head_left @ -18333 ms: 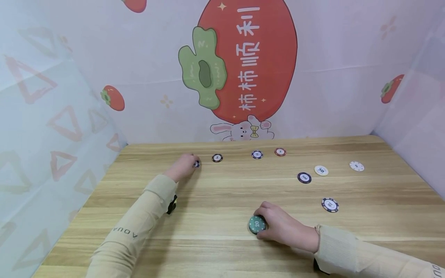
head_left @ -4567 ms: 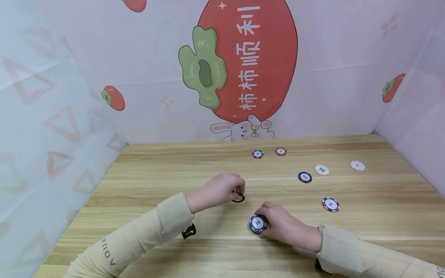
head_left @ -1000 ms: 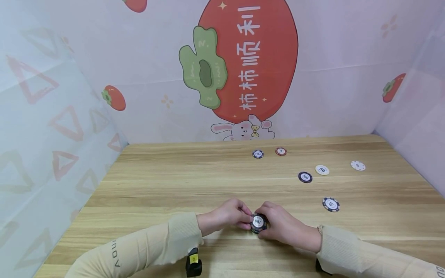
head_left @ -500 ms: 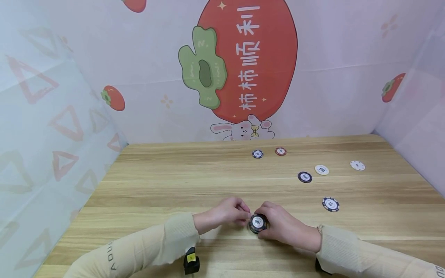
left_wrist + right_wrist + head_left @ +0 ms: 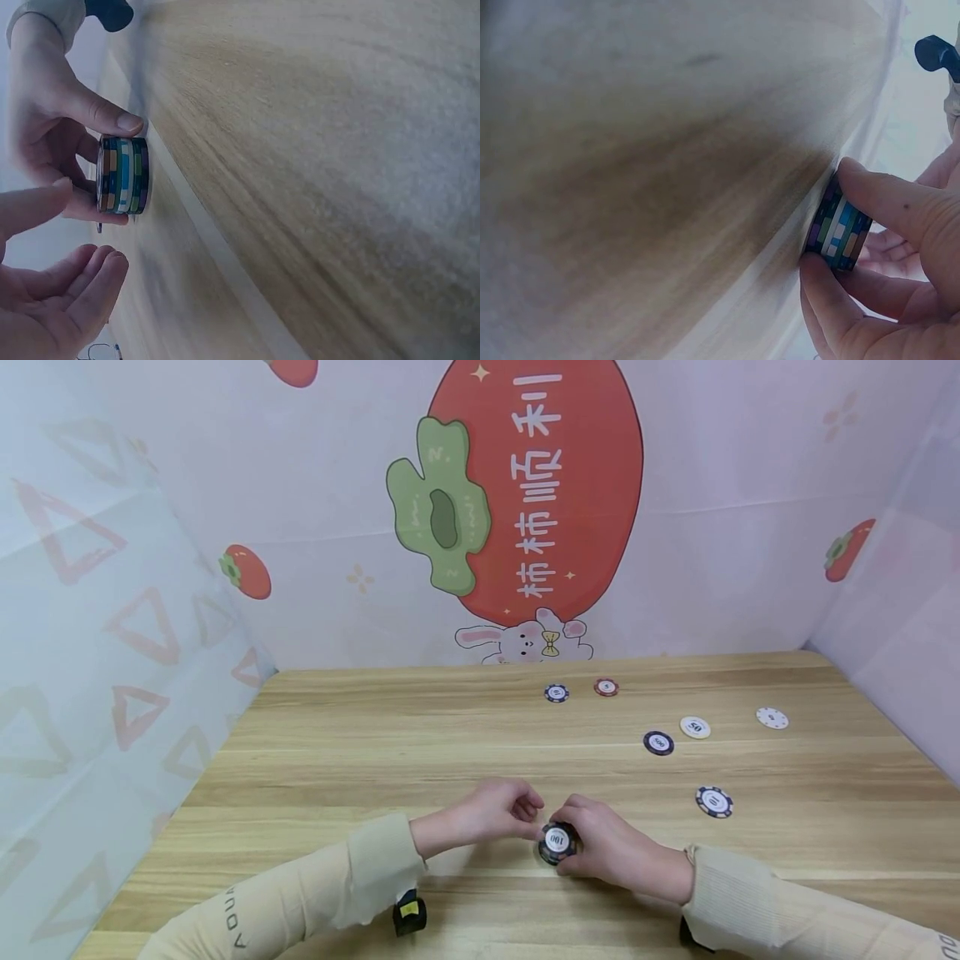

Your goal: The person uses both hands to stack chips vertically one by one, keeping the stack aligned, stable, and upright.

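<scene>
A short stack of poker chips point(image 5: 557, 843) stands on the wooden table, a black chip marked 100 on top. My right hand point(image 5: 618, 853) grips this stack from the right, thumb and fingers on opposite sides of its edge. Striped edges of several colours show on the stack point(image 5: 123, 175) in the left wrist view. Just left of it is my left hand point(image 5: 483, 817), holding nothing. Its thumb tip reaches close to the stack in the head view; in the left wrist view thumb and fingers are spread apart.
Single chips lie flat on the table point(image 5: 337, 760): a blue one point(image 5: 557, 693) and a red one point(image 5: 607, 687) at the back, a dark 500 chip point(image 5: 658, 743), a white 50 chip point(image 5: 695, 727), another white chip point(image 5: 772, 718) and a 10 chip point(image 5: 714, 802) to the right.
Chips at the back left have left their places; the stack's top went from green 20 to blue 10 to black 100. The left hand set the 100 chip down and drew slightly back, fingers parting.
</scene>
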Demonstrator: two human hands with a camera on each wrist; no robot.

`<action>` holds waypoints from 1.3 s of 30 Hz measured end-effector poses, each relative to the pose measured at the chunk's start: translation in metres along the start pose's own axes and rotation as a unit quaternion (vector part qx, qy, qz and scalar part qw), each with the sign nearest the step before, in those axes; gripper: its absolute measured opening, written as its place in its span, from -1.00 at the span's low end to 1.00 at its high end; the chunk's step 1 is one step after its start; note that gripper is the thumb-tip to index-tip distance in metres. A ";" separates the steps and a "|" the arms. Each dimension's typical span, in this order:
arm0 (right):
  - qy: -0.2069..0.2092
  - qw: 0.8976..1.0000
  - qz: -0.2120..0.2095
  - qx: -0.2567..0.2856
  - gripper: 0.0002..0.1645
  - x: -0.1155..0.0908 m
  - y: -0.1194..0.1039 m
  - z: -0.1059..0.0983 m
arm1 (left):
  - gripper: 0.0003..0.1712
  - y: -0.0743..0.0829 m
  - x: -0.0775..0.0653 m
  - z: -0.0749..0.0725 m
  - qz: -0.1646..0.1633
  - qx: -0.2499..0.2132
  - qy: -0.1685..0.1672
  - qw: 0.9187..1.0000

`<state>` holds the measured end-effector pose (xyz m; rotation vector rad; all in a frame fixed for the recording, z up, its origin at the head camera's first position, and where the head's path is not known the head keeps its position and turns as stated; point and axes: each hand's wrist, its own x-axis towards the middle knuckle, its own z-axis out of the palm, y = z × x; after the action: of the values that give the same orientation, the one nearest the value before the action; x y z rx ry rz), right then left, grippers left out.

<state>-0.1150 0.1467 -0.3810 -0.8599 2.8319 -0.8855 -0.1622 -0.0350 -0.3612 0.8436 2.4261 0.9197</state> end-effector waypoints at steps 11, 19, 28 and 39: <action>-0.007 1.000 0.023 -0.001 -0.45 -0.004 0.001 -0.003 | -0.31 0.011 -0.003 0.008 0.032 0.183 -0.017 0.982; -0.008 0.999 0.039 -0.021 -0.44 -0.014 0.005 -0.010 | -0.35 0.009 -0.002 0.016 0.040 0.197 -0.013 0.980; 0.006 0.996 0.077 -0.045 -0.40 -0.024 0.013 -0.022 | -0.38 0.010 -0.003 0.021 0.061 0.200 -0.016 0.978; 0.029 0.991 0.087 -0.094 -0.46 -0.035 0.032 -0.032 | -0.40 0.010 -0.003 0.027 0.081 0.224 -0.011 0.971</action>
<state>-0.1077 0.2035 -0.3762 -0.5997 3.0204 -0.6416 -0.1411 -0.0189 -0.3727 1.2126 2.6167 0.4080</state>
